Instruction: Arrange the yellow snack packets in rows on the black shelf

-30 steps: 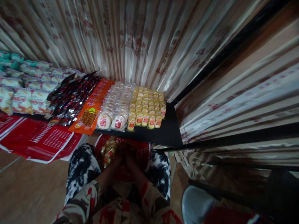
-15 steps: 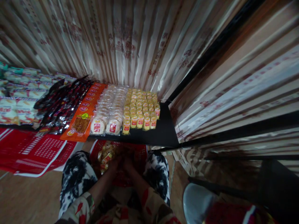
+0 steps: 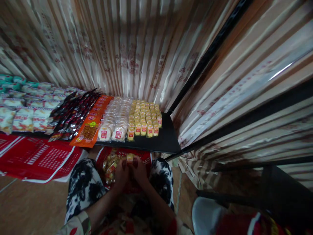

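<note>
My left hand (image 3: 121, 172) and my right hand (image 3: 139, 169) are pressed together over a red basket (image 3: 145, 156) between my knees. Both hands close on a small yellow snack packet (image 3: 129, 158) at their fingertips. A clump of similar yellow packets (image 3: 110, 164) lies in the basket just left of my left hand. On the black shelf (image 3: 163, 142) above stand rows of the same small yellow packets (image 3: 144, 118), beside round white cakes in clear wrap (image 3: 114, 119).
Further left on the shelf lie orange snack packs (image 3: 91, 122), dark glossy packs (image 3: 73, 112) and white bags (image 3: 23, 114). Red flattened crates (image 3: 36, 158) hang at the left. Striped curtains (image 3: 137, 49) back the shelf. A grey stool (image 3: 205, 215) stands at lower right.
My hands have risen out of the basket and now hold a yellow packet between them. The view has tilted up and the shelf appears further off.
</note>
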Available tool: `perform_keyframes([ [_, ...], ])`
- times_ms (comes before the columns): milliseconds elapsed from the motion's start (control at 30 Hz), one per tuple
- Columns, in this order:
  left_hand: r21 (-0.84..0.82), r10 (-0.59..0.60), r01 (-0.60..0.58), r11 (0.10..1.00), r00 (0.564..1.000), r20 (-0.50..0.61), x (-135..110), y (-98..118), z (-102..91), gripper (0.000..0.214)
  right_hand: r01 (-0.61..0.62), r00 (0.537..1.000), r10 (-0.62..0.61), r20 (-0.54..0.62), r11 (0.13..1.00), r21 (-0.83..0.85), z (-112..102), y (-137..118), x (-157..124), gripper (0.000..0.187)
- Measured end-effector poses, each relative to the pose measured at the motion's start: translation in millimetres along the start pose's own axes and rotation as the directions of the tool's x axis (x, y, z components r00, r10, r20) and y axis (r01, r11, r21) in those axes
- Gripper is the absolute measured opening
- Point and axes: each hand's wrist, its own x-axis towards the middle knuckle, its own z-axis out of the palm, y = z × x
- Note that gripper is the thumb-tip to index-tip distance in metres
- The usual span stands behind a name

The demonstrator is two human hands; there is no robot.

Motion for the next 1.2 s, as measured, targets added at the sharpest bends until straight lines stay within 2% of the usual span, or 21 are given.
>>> perform_keyframes([
  [100, -0.027, 0.15, -0.15, 0.988, 0.989, 0.009, -0.8, 32.6, -2.6, 0.03, 0.051, 0.997, -0.042, -0.065, 0.989, 0.136, -19.3, -19.0, 3.0, 0.03],
  [167, -0.027, 0.261, -0.261, 0.965, 0.965, 0.01, 5.5, 49.4, -1.2, 0.033, 0.078, 0.991, -0.059, -0.12, 0.983, 0.164, -30.1, -29.1, 12.0, 0.031],
  [267, -0.007, 0.41, -0.41, 0.912, 0.912, -0.007, 20.9, 65.4, 5.1, 0.037, 0.107, 0.981, -0.074, -0.177, 0.977, 0.184, -41.0, -37.3, 35.1, 0.035],
  [333, 0.031, 0.466, -0.465, 0.885, 0.885, -0.014, 31.0, 71.7, 9.9, 0.041, 0.115, 0.974, -0.074, -0.216, 0.976, 0.183, -44.5, -38.9, 53.7, 0.035],
  [467, 0.1, 0.486, -0.486, 0.868, 0.873, 0.028, 43.2, 78.4, 15.7, 0.044, 0.121, 0.955, -0.077, -0.286, 0.983, 0.14, -43.7, -39.2, 84.6, 0.036],
  [600, 0.119, 0.488, -0.493, 0.862, 0.87, 0.072, 49.7, 77.9, 17.4, 0.045, 0.103, 0.959, -0.078, -0.273, 0.992, 0.079, -38.4, -40.0, 98.4, 0.037],
  [733, 0.136, 0.501, -0.514, 0.847, 0.857, 0.119, 56.9, 71.1, 19.9, 0.047, 0.095, 0.952, -0.081, -0.297, 0.995, 0.034, -34.2, -38.6, 101.6, 0.036],
  [967, 0.145, 0.489, -0.505, 0.851, 0.862, 0.135, 64.7, 67.7, 24.5, 0.047, 0.132, 0.947, -0.096, -0.308, 0.986, 0.099, -30.8, -32.0, 108.6, 0.032],
  [1200, 0.131, 0.513, -0.53, 0.838, 0.846, 0.142, 69.1, 64.5, 21.5, 0.044, 0.145, 0.931, -0.13, -0.342, 0.989, 0.018, -28.1, -28.2, 102.8, 0.024],
])
